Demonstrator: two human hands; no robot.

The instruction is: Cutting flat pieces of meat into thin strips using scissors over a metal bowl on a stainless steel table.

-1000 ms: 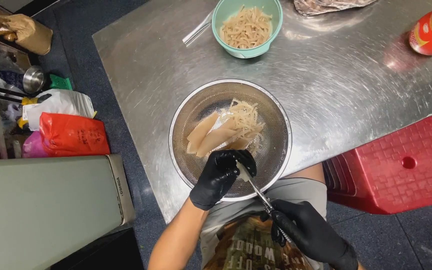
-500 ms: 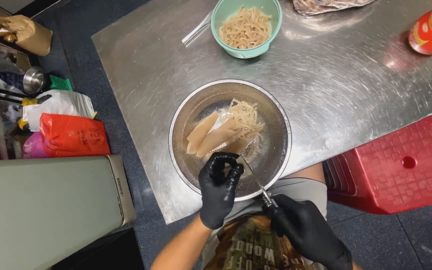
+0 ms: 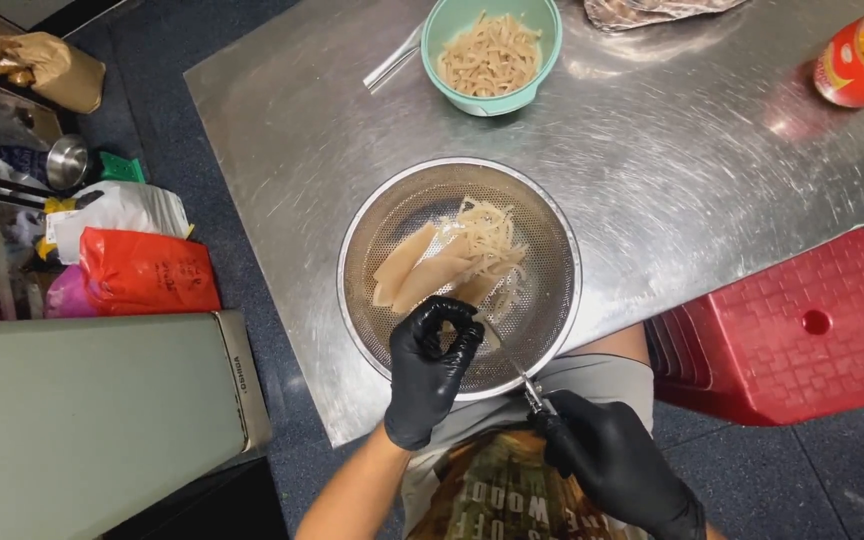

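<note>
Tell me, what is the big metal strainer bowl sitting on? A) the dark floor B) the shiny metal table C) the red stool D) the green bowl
B: the strainer bowl, with pale strips inside, rests on the shiny metal table; the red stool stands off to the side.

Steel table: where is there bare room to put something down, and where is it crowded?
On the steel table, bare patches lie left of the metal colander, between it and the green bowl, and right of both toward the red-capped jar. It is crowded at the near edge, where the left hand and right hand with scissors work.
</note>
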